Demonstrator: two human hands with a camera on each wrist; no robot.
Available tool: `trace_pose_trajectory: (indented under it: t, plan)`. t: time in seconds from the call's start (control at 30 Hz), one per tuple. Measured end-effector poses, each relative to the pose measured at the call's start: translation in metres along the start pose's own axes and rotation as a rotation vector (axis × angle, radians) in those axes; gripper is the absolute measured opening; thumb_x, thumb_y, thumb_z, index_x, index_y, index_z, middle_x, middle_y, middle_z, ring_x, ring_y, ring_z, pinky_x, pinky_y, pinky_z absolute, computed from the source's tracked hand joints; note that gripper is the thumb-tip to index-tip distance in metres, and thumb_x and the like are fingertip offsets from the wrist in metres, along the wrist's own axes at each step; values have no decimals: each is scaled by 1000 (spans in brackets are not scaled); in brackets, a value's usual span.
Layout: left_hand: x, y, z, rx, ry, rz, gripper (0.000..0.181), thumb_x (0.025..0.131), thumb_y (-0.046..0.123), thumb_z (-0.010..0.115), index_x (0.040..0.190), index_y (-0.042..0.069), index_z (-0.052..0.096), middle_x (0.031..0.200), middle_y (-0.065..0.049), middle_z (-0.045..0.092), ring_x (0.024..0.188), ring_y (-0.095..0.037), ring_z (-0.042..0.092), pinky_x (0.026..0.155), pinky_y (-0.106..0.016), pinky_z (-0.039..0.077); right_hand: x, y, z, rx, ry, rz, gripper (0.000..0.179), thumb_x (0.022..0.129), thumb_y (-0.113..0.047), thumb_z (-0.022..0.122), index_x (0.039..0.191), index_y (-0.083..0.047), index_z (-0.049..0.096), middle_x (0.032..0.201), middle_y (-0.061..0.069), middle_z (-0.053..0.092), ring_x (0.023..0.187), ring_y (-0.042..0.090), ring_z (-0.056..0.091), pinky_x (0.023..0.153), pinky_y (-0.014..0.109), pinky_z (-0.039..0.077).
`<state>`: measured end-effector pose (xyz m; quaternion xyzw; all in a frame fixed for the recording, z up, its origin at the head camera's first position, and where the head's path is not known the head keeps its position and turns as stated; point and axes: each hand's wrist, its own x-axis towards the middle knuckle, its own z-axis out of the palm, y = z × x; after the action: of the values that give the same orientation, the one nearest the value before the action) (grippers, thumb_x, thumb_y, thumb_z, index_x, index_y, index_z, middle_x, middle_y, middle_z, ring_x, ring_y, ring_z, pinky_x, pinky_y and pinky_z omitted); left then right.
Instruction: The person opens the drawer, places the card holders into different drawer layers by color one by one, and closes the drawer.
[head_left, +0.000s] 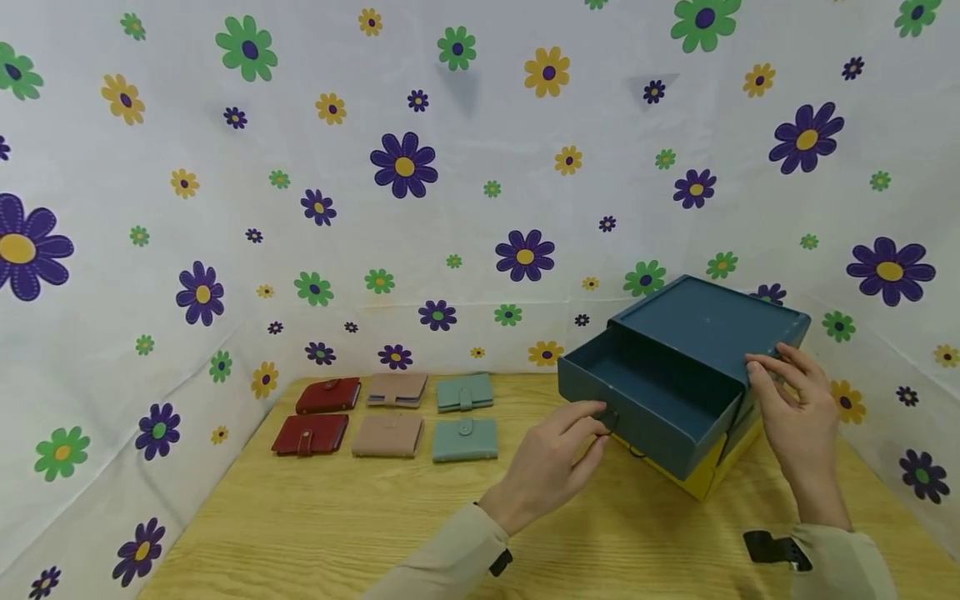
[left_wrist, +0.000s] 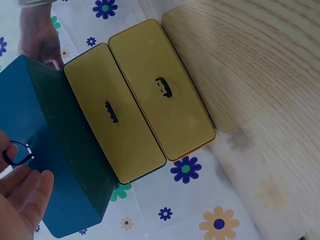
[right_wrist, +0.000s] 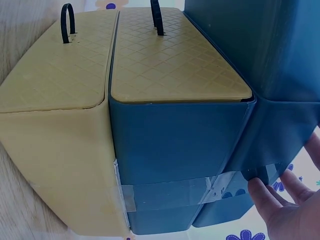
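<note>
There are six wallets [head_left: 387, 437] — and three drawers [head_left: 648, 432].

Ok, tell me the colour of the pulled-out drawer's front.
The drawer's front is blue; it shows best in the left wrist view.

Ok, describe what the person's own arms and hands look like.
The left arm wears a long, pale beige fabric sleeve, and the right arm a matching pale beige sleeve. A dark band shows at the left wrist and a black strap at the right. The left hand and right hand are ungloved.
</note>
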<state>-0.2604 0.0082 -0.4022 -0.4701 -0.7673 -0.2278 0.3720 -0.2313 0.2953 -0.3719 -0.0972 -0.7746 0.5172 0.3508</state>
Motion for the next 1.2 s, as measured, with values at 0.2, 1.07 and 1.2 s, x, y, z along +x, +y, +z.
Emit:
trace_pose_trajectory:
  t: [0.2,1.07,1.2]
  plan:
    - [-3,0,-2,8,12,10,5,93,14,66,96,11,68,121,-6,65,110,-14,64,96,-19,49,1,1,0,-5,-5,3,36,99,-25,58,122,2,67,150,-1,42,139,15,35,108,25,40]
    - [-17,-15,-15,-45,54,-47,25,94,15,65,117,5,64,120,-8,65,111,-17,65,94,-22,52,1,-1,-2,-6,-23,9,38,99,-27,58,123,1,66,150,-1,41,139,16,34,108,25,40]
    - [-25,-27,-18,-50,43,-86,24,95,15,64,117,6,64,118,-8,66,109,-17,65,92,-24,53,0,-1,-2,-15,-33,14,40,99,-29,58,125,1,65,151,-1,41,139,16,34,108,26,40]
